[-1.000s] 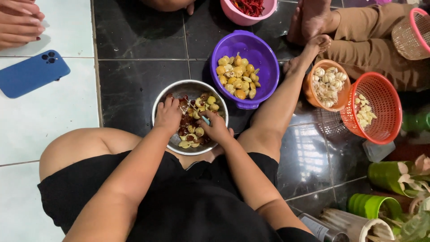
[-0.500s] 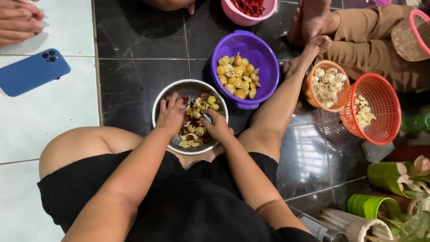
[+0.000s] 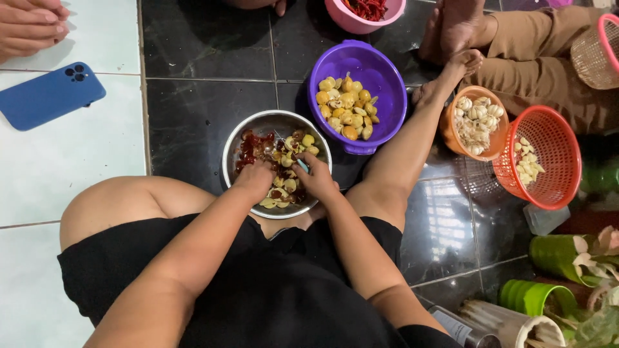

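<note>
A round steel bowl [image 3: 240, 133] sits on the dark floor tiles between my knees, filled with red skins and pale yellow peeled pieces. My left hand [image 3: 256, 181] rests inside the bowl on its near left side, fingers curled over the contents. Beside it my right hand [image 3: 314, 178] grips a small light-blue tool [image 3: 302, 165], its tip among the pieces in the middle of the bowl. A purple bowl [image 3: 387, 87] of yellow-orange seeds stands just beyond the steel bowl.
An orange bowl [image 3: 452, 132] of garlic and a red mesh basket [image 3: 560, 166] stand right. A pink bowl [image 3: 353, 22] of red chillies sits far back. A blue phone [image 3: 46, 95] lies on white tiles left. Other people's hands [image 3: 29, 26] and feet [image 3: 459, 22] border the scene. Green cups [image 3: 539, 295] lie lower right.
Both hands have shifted slightly within the steel bowl, closing toward each other over the pieces. Everything else stays in place.
</note>
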